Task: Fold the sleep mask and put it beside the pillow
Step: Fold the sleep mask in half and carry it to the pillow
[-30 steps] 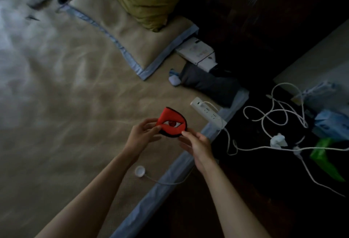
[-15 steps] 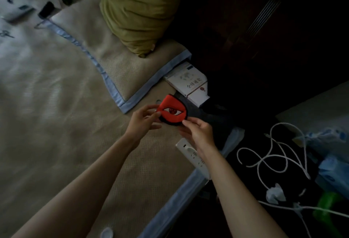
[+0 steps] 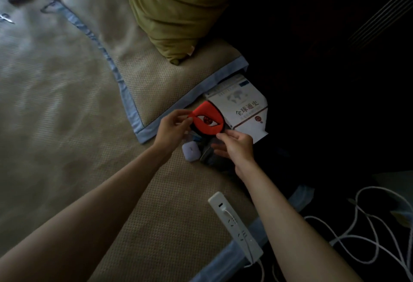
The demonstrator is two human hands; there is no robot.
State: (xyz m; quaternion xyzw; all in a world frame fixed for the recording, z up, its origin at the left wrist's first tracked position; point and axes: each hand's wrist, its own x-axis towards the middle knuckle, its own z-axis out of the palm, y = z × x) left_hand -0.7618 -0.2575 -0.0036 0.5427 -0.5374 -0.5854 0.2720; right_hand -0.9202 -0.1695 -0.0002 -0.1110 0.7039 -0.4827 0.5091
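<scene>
The sleep mask point(image 3: 208, 119) is red with a printed eye and a black back, folded in half. My left hand point(image 3: 173, 128) pinches its left tip and my right hand point(image 3: 235, 146) grips its lower right edge. I hold it in the air just off the near right corner of the flat beige pillow point(image 3: 154, 76) with the blue border. A green pillow point(image 3: 176, 11) lies on top of the flat one, further back.
A white book point(image 3: 243, 107) lies right of the mask. Under my hands sit a small pale case point(image 3: 190, 152) and a dark folded cloth point(image 3: 211, 154). A white power strip point(image 3: 235, 228) lies on the mattress edge, with white cables point(image 3: 362, 228) on the dark floor at right.
Both hands have carried the folded mask away from the mattress edge toward the flat pillow's corner, next to the book. The view has followed, so the power strip now lies below my hands.
</scene>
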